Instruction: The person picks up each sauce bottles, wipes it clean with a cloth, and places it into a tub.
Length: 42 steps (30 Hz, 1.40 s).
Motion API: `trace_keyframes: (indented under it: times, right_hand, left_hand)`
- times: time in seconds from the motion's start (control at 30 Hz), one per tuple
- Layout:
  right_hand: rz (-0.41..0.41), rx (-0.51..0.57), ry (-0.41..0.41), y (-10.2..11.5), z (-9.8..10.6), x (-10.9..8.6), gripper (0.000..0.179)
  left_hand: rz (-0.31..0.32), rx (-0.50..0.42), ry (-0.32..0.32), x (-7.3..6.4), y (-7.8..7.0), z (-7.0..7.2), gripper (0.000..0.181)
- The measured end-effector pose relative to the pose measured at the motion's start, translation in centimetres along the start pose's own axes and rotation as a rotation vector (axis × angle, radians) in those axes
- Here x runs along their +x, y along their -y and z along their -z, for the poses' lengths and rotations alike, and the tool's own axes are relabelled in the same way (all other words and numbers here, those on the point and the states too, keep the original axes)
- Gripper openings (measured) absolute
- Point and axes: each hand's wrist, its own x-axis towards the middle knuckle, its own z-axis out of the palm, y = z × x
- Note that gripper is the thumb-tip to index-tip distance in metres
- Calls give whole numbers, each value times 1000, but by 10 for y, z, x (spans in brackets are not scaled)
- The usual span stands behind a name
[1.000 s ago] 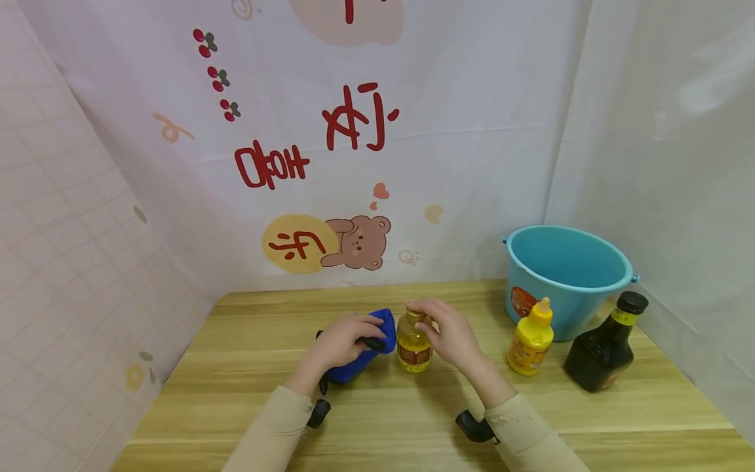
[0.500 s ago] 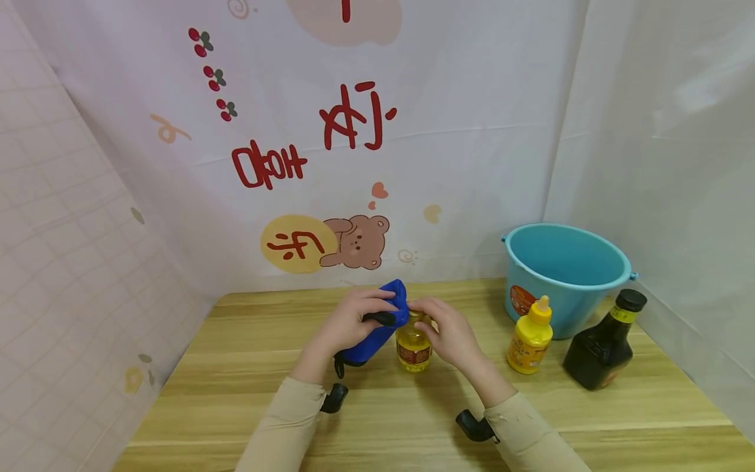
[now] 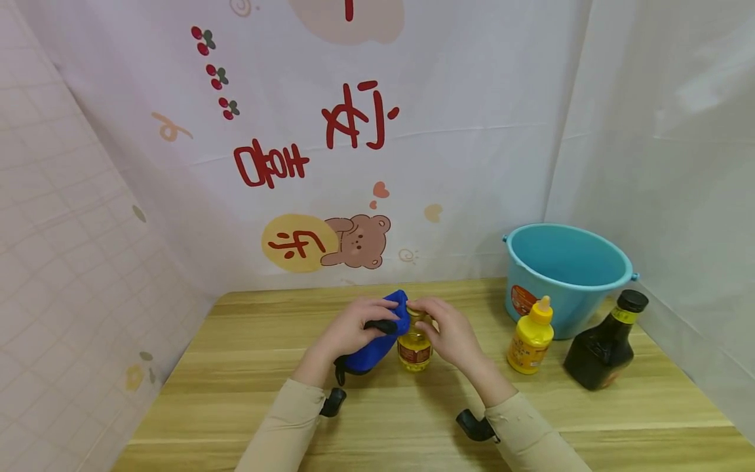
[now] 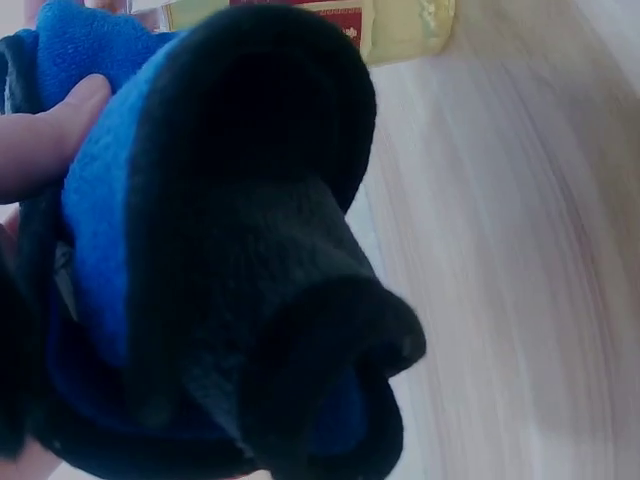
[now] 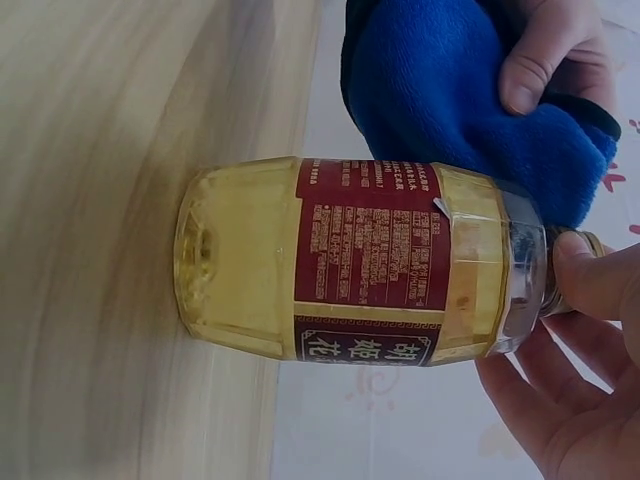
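A clear bottle of yellow cooking oil (image 5: 470, 270) with a dark red label stands near the table's middle. My right hand (image 3: 449, 331) grips its gold cap (image 5: 553, 275), thumb on one side and fingers on the other. In my left hand (image 3: 360, 324) is a folded blue cloth (image 3: 371, 351) with black edging. The right wrist view shows the cloth lying against the bottle's shoulder, close to the cap, with the left thumb (image 5: 527, 75) over it. Folds of the cloth fill much of the left wrist view, and part of the bottle's label shows behind them.
To the right stand a yellow squeeze bottle (image 3: 531, 341) with a pointed tip and a dark sauce bottle (image 3: 598, 351) with a black cap. Behind them is a light blue bucket (image 3: 557, 308). A printed white curtain (image 3: 472, 131) hangs behind the wooden table (image 3: 253, 341).
My left hand has moved right and up with the cloth, which now overlaps the bottle's shoulder. In the last half second it has dipped slightly. The right hand stays on the cap.
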Motion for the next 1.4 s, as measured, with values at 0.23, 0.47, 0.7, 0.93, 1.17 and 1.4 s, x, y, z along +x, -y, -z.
trace_keyframes:
  times: [0.23, 0.47, 0.7, 0.93, 1.17, 1.4]
  right_hand:
    - [3, -6, -7, -1, 0, 0, 37]
    - [3, -7, -8, -1, 1, 0, 37]
    - [19, -11, -14, -2, 0, 0, 37]
    - [27, -16, -16, 0, 2, 1, 35]
    - [37, -10, -11, 0, 1, 1, 35]
    - [36, -7, -13, 0, 0, 0, 35]
  left_hand:
    - [-41, 44, 56, -3, -1, 4, 28]
    - [5, 40, 96, -10, 2, 1, 30]
    - [2, 41, 87, -19, 14, -12, 31]
    - [-8, 55, 92, -25, 21, -22, 31]
    - [-20, 154, 170, -29, 23, -34, 29]
    - [26, 266, 198, -28, 18, -40, 27]
